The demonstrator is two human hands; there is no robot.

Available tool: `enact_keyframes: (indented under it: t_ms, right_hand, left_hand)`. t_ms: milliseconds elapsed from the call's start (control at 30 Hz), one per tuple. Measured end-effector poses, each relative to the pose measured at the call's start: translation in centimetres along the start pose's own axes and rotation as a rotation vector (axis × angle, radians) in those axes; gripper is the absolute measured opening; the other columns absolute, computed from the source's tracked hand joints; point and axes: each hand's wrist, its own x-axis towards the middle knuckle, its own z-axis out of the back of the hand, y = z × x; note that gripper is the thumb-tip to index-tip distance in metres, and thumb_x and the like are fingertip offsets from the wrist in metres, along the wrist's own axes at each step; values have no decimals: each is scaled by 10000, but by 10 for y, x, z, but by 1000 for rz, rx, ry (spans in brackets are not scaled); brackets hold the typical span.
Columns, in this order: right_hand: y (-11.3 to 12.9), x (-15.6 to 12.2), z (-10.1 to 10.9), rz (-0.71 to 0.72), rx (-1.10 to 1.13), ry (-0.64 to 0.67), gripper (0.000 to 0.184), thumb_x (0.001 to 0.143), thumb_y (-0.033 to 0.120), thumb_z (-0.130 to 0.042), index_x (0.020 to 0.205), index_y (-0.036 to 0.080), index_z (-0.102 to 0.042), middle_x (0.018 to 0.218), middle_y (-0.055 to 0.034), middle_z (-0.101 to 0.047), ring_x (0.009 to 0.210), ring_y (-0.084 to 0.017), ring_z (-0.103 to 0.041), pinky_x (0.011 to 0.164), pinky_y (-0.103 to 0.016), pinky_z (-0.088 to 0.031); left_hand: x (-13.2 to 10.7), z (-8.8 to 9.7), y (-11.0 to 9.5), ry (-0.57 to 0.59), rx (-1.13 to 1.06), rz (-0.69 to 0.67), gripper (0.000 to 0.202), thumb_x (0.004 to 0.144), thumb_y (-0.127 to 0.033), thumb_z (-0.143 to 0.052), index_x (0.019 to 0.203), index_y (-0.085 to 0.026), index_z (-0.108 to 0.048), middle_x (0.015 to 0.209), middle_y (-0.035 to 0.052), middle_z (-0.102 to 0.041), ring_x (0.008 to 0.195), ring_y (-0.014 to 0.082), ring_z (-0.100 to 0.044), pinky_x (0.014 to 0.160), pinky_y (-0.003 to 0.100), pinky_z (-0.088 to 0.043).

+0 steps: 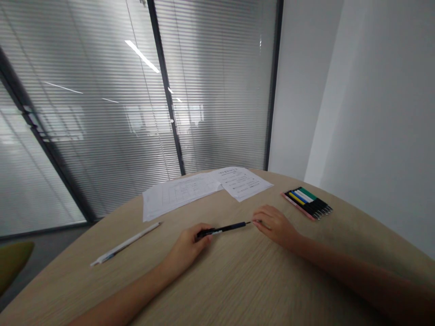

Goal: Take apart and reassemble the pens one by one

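Observation:
In the head view, my left hand [190,244] is closed around the rear part of a black pen [233,227], just above the table. The pen lies nearly level, its thin front end pointing right. My right hand [273,224] pinches a small pen tip piece [258,221] at that end. A thin dark refill [248,222] shows between the barrel and my right fingertips. Whether the tip piece is still joined to the pen, I cannot tell. On the table left of my left hand lies a white pen [127,243].
Several pens with black, white, blue, yellow and green parts lie side by side on a pink-edged holder [306,202] at the right. Printed sheets [183,192] spread along the far edge of the round wooden table [217,290]. Behind stand glass panels with blinds [217,90].

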Motion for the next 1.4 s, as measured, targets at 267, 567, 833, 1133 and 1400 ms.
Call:
enact_keyframes:
  t_ms: [267, 567, 833, 1133, 1400]
  right_hand:
    - [6, 0, 3, 138, 2, -8, 109, 809, 185, -447, 787, 172, -553, 766, -45, -605, 746, -150, -529, 717, -304, -432]
    - [10, 1, 9, 205, 14, -51, 111, 808, 158, -441, 779, 169, -548, 713, -43, -598, 685, -139, -527, 669, -284, -438]
    - [9, -5, 8, 89, 66, -45, 156, 816, 184, -415, 909, 171, -540, 825, -63, -610, 807, -164, -527, 749, -309, -429]
    - [-16, -3, -5, -436, 67, 52, 204, 801, 189, -386, 840, 166, -585, 825, -75, -591, 821, -178, -528, 761, -319, -417]
    - [-17, -2, -6, -491, 11, 290, 143, 735, 187, -476, 717, 168, -616, 690, -47, -600, 676, -176, -543, 650, -301, -417]
  left_hand:
    - [-3, 0, 1, 50, 23, -91, 256, 724, -268, -440, 921, -174, -576, 842, 16, -630, 766, 156, -555, 699, 245, -420]
    - [-4, 0, 2, 51, 37, -166, 239, 736, -268, -434, 910, -178, -572, 839, 23, -638, 765, 162, -568, 701, 257, -433]
    - [-9, 1, -1, -65, 2, -185, 218, 720, -292, -449, 855, -181, -579, 813, 25, -639, 773, 171, -568, 720, 270, -427]
    - [-3, 3, -1, -156, -84, -59, 245, 705, -331, -435, 826, -168, -571, 738, 15, -624, 721, 171, -554, 674, 260, -420]
    - [-1, -1, 5, -118, -94, -15, 269, 691, -336, -434, 834, -156, -572, 738, 20, -612, 692, 166, -539, 638, 252, -408]
